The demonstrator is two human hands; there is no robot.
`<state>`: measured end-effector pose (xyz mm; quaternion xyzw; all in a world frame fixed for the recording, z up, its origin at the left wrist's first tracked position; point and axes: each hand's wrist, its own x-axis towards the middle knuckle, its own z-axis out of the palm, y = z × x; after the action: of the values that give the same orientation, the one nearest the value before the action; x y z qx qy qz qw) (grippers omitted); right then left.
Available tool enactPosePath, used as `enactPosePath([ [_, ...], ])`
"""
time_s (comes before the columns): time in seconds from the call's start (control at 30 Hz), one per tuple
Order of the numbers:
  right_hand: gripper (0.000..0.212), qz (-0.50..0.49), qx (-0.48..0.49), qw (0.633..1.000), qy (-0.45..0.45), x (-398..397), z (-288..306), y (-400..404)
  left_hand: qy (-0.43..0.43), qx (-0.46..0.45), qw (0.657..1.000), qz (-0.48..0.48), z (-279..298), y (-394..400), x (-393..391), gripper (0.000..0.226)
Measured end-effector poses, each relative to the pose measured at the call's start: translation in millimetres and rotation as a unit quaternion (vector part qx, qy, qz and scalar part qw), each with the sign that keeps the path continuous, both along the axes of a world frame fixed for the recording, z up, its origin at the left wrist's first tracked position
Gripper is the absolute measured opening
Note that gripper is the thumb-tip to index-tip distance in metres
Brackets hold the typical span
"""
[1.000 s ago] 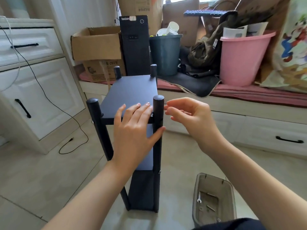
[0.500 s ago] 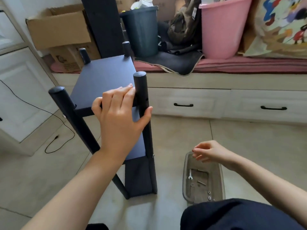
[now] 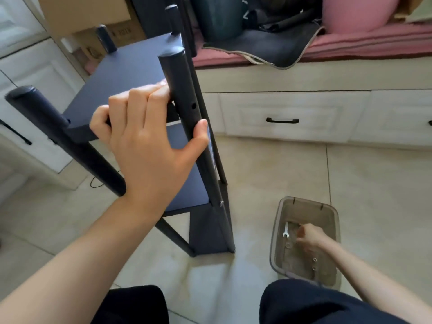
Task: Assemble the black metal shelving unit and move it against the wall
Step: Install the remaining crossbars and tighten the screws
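Observation:
The black metal shelving unit (image 3: 131, 73) stands on the tiled floor in front of me, with round posts at its corners and lower shelves beneath. My left hand (image 3: 149, 146) grips the front edge of its top shelf, fingers curled over the board and thumb pressed against the near right post (image 3: 180, 90). An open screw hole (image 3: 193, 105) shows in that post. Low at the right, my right hand (image 3: 309, 237) reaches into a translucent grey parts tray (image 3: 304, 202), its fingertips down among the hardware next to a small white wrench (image 3: 285, 230). Motion blur hides whether it pinches anything.
Washers (image 3: 315, 260) lie in the tray. A white window seat with drawers (image 3: 282, 120) runs behind, holding a pink bucket (image 3: 355, 12), a dark bin (image 3: 217, 15) and a cardboard box (image 3: 88, 12). A white cabinet (image 3: 28, 66) stands left, with a cable (image 3: 98, 183) on the floor.
My right hand dropped from beside the shelf's post down into the parts tray. My left hand's fingers curled from flat on the shelf to gripping its edge. My view tilted downward.

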<state>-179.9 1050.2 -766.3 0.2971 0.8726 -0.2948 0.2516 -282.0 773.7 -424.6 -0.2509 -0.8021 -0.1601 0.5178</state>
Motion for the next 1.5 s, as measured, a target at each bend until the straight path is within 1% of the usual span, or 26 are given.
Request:
enactPosePath([
  [0.13, 0.034, 0.001, 0.008, 1.000, -0.018, -3.5, -32.7, -2.5, 0.033, -0.004, 0.999, 0.010, -2.4, 0.8, -4.9, 0.043],
  [0.2, 0.040, -0.005, 0.009, 1.000, -0.023, -3.4, -43.1, -2.3, 0.037, -0.008, 0.999, 0.009, -5.2, -0.2, -10.1, 0.049],
  [0.27, 0.036, -0.009, 0.012, 1.000, -0.013, -2.9, -52.1, -0.5, 0.006, -0.035, 0.999, 0.034, -10.9, -3.6, -17.8, 0.067],
  [0.3, 0.030, -0.012, 0.013, 1.000, -0.002, -2.3, -55.5, 0.6, -0.008, -0.054, 0.997, 0.054, -13.7, -5.7, -21.7, 0.074],
  [0.33, 0.023, -0.013, 0.019, 1.000, 0.005, -1.8, -58.2, 1.5, -0.014, -0.067, 0.995, 0.070, -16.2, -7.5, -25.3, 0.077],
  [0.4, 0.009, -0.004, 0.036, 0.999, 0.001, -0.1, -63.2, 2.2, -0.020, -0.063, 0.995, 0.076, -19.7, -7.1, -29.1, 0.082],
  [0.47, 0.007, 0.009, 0.044, 0.999, -0.017, 0.8, -64.9, 0.8, -0.017, -0.050, 0.996, 0.069, -20.9, -4.3, -29.9, 0.084],
  [0.53, 0.004, 0.028, 0.047, 0.998, -0.028, 0.6, -62.8, -1.9, -0.008, -0.052, 0.997, 0.064, -19.7, -2.2, -26.8, 0.084],
  [0.6, 0.015, 0.034, 0.035, 0.998, -0.030, -2.7, -56.6, -5.3, 0.001, -0.065, 0.996, 0.055, -16.1, -2.5, -23.5, 0.075],
  [0.67, 0.022, 0.010, 0.006, 1.000, -0.019, -5.0, -45.6, -8.4, 0.012, -0.077, 0.996, 0.050, -11.7, -3.0, -19.5, 0.059],
  [0.73, 0.032, -0.030, -0.029, 0.999, 0.002, -6.4, -35.9, -10.7, 0.011, -0.069, 0.997, 0.044, -9.4, -2.2, -14.0, 0.057],
  [0.8, 0.033, -0.071, -0.057, 0.996, 0.027, -5.0, -24.0, -12.7, 0.011, -0.042, 0.999, 0.026, -7.0, -0.4, -9.0, 0.051],
  [0.87, 0.035, -0.084, -0.057, 0.994, 0.048, -2.9, -10.3, -14.8, 0.008, -0.010, 1.000, 0.014, -4.8, 0.6, -4.6, 0.044],
  [0.93, 0.037, -0.083, -0.057, 0.993, 0.062, -1.6, 7.2, -17.6, -0.004, 0.000, 1.000, 0.011, -2.6, 0.4, -1.7, 0.041],
  [1.03, 0.020, -0.094, -0.087, 0.987, 0.096, -0.6, 41.5, -21.3, -0.029, 0.003, 1.000, 0.007, -1.6, -1.5, 1.7, 0.041],
  [1.1, 0.011, -0.108, -0.118, 0.978, 0.136, -2.2, 71.4, -24.0, -0.038, 0.005, 0.999, 0.000, -0.2, -2.5, 3.1, 0.042],
  [1.17, 0.011, -0.144, -0.180, 0.956, 0.183, -5.8, 106.3, -30.1, -0.044, 0.005, 0.999, -0.005, 1.5, -2.5, 4.7, 0.042],
  [1.23, 0.016, -0.183, -0.254, 0.921, 0.230, -9.6, 143.1, -40.4, -0.055, 0.006, 0.998, -0.014, 3.3, -2.3, 6.4, 0.041],
  [1.27, 0.018, -0.189, -0.274, 0.908, 0.253, -11.4, 161.9, -46.4, -0.062, 0.007, 0.998, -0.021, 4.2, -2.3, 7.1, 0.041],
  [1.37, 0.019, -0.168, -0.294, 0.887, 0.313, -13.8, 220.5, -67.7, -0.080, 0.005, 0.996, -0.040, 6.8, -5.2, 9.9, 0.042],
  [1.5, 0.014, -0.107, -0.299, 0.867, 0.384, -13.3, 290.1, -97.7, -0.101, -0.004, 0.992, -0.075, 11.5, -12.7, 14.9, 0.045],
])
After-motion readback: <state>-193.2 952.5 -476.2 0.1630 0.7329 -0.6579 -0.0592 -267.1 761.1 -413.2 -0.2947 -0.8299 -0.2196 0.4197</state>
